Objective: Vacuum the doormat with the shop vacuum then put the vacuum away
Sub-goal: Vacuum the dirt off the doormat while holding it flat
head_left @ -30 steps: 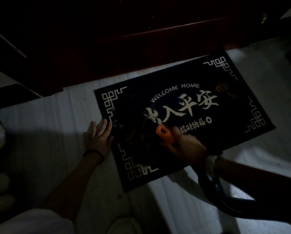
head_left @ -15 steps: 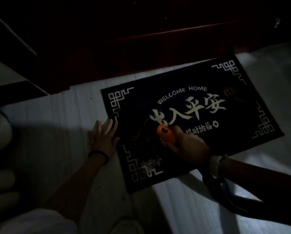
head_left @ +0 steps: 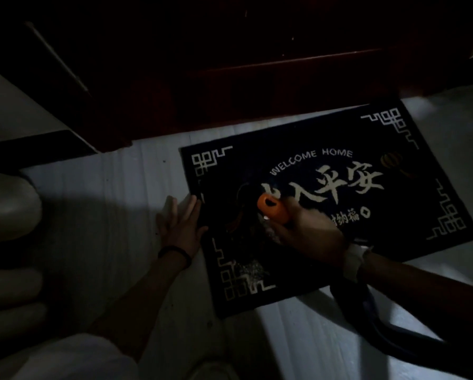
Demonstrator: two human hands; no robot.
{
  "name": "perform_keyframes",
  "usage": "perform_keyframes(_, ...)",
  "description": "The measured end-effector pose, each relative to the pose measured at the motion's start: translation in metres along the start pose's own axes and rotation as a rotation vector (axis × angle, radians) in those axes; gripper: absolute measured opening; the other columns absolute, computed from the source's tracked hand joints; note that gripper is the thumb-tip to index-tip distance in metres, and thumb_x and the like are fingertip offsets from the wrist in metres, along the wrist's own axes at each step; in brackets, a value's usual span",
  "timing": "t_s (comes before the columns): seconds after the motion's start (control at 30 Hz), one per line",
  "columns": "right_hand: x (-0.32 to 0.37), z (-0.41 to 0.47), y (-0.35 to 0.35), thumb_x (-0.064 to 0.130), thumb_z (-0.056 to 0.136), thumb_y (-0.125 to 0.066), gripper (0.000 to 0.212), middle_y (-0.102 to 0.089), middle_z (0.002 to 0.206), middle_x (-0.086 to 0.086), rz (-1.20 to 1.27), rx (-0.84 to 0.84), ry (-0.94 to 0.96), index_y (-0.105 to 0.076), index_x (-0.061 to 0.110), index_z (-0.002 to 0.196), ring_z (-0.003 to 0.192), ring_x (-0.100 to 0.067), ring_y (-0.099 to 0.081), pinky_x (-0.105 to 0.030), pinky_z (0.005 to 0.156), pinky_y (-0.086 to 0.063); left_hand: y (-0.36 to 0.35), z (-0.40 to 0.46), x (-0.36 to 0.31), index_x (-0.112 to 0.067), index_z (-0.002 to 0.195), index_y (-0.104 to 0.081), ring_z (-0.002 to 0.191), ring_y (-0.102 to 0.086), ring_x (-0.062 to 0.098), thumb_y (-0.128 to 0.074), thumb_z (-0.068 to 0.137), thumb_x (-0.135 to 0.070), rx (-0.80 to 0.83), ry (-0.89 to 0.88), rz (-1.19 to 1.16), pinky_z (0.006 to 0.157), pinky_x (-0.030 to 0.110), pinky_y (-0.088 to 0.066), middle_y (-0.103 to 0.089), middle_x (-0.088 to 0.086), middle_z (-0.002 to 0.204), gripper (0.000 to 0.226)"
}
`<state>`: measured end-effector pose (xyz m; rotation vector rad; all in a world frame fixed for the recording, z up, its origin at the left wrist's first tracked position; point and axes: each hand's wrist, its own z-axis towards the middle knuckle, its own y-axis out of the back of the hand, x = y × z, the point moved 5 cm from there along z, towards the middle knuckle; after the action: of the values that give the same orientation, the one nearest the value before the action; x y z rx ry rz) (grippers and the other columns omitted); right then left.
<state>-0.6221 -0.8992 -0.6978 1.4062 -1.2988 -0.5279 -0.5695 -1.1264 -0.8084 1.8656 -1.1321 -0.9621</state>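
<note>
The scene is dim. A dark mat [head_left: 339,204] with pale corner frets, the words WELCOME HOME and large Chinese characters lies askew on a pale floor [head_left: 106,229], just in front of a dark reddish door [head_left: 257,78]. The left hand [head_left: 181,224] lies flat, fingers straight and close together, palm down at the mat's left edge; the fingertips and thumb reach onto the mat's border while the heel of the hand rests on the floor. A dark band circles that wrist. The right hand [head_left: 309,231] is curled round the orange nozzle [head_left: 272,209], which points up and left over the mat's left-middle part, near the first large character; whether its tip touches the pile cannot be told in the gloom. A pale band or cuff sits at the right wrist. A dark hose [head_left: 372,319] loops from under the right forearm down across the floor toward the lower right. The vacuum body is out of view. A patch of light-coloured debris [head_left: 250,270] shows near the mat's lower left corner fret.
</note>
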Motion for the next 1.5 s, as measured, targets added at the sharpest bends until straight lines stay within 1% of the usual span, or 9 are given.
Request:
perform_keyframes(0.2,-0.001,0.051,0.010,0.045,0.090,-0.051,0.048,-0.065,0.101,-0.016,0.077,-0.001,-0.069,-0.038,0.013,0.124,0.088,-0.038,-0.062,-0.030,0.064,-0.036,0.000,-0.002,0.007,-0.022,0.149,-0.001,0.141,0.022,0.030,-0.043,0.092,-0.048,-0.038,0.100,-0.016,0.111,0.062,0.001,0.007,-0.004,0.158,0.076)
perform_keyframes(0.43,-0.014,-0.039,-0.007,0.052,0.090,-0.043,0.065,-0.063,0.114,-0.007,-0.077,0.141,0.042,-0.019,0.026,0.144,0.097,-0.025,-0.064,-0.031,0.082,-0.048,0.006,0.002,0.012,-0.026,0.148,0.000,0.142,0.020,0.029,-0.051,0.087,-0.051,-0.045,0.061,-0.051,0.109,0.063,0.001,0.009,-0.005,0.157,0.083)
perform_keyframes(0.57,-0.007,0.007,0.002,0.053,0.089,-0.047,0.057,-0.066,0.099,-0.013,-0.028,-0.031,0.015,-0.034,0.019,0.133,0.085,-0.034,-0.064,-0.033,0.065,-0.045,0.007,0.002,0.010,-0.035,0.147,0.000,0.142,0.021,0.028,-0.046,0.087,-0.054,-0.008,0.016,0.013,0.110,0.062,0.002,0.008,-0.006,0.157,0.078)
perform_keyframes(0.9,-0.022,-0.065,-0.017,0.051,0.092,-0.041,0.059,-0.059,0.122,-0.003,-0.136,0.236,0.107,-0.023,0.024,0.142,0.103,-0.020,-0.061,-0.028,0.085,-0.047,0.024,0.011,0.017,-0.041,0.146,-0.001,0.139,0.025,0.032,-0.049,0.082,-0.061,0.191,-0.014,0.082,0.108,0.064,0.006,0.016,-0.003,0.156,0.082)
perform_keyframes(1.1,-0.056,-0.018,0.028,0.042,0.091,-0.050,0.045,-0.055,0.088,0.000,0.181,-0.045,-0.106,-0.037,0.019,0.127,0.065,-0.015,-0.053,-0.024,0.054,-0.038,0.023,0.012,0.001,-0.029,0.148,-0.008,0.142,0.020,0.026,-0.034,0.092,-0.057,0.137,0.001,0.137,0.109,0.061,0.006,0.009,-0.005,0.157,0.068)
perform_keyframes(1.2,-0.088,-0.009,0.038,0.042,0.090,-0.052,0.044,-0.054,0.085,-0.004,0.157,-0.061,-0.289,-0.039,0.015,0.123,0.065,-0.021,-0.050,-0.029,0.060,-0.038,0.012,0.010,0.001,-0.023,0.149,-0.001,0.143,0.018,0.026,-0.035,0.093,-0.054,0.134,0.013,0.138,0.112,0.060,0.005,0.008,-0.004,0.158,0.073)
perform_keyframes(1.3,-0.087,-0.041,0.010,0.042,0.090,-0.051,0.049,-0.062,0.093,-0.006,0.125,0.055,-0.194,-0.034,0.020,0.130,0.066,-0.018,-0.056,-0.030,0.058,-0.044,0.011,0.010,-0.004,-0.020,0.149,0.001,0.142,0.019,0.025,-0.036,0.095,-0.048,0.128,0.048,0.163,0.114,0.058,0.004,0.011,-0.004,0.157,0.071)
perform_keyframes(1.4,-0.077,-0.073,-0.004,0.046,0.089,-0.049,0.054,-0.064,0.102,-0.006,0.041,0.183,-0.117,-0.031,0.021,0.134,0.081,-0.023,-0.064,-0.037,0.073,-0.052,0.012,0.008,-0.011,-0.019,0.149,0.003,0.142,0.021,0.025,-0.036,0.097,-0.043,0.137,0.087,0.166,0.113,0.056,0.003,0.013,-0.004,0.157,0.069)
perform_keyframes(1.5,-0.086,-0.063,0.015,0.049,0.088,-0.048,0.052,-0.063,0.097,-0.002,0.061,0.117,-0.116,-0.034,0.023,0.130,0.078,-0.021,-0.063,-0.037,0.072,-0.052,0.010,0.005,-0.014,-0.020,0.149,0.003,0.142,0.021,0.024,-0.038,0.098,-0.039,0.123,0.131,0.119,0.112,0.057,0.001,0.013,-0.005,0.157,0.068)
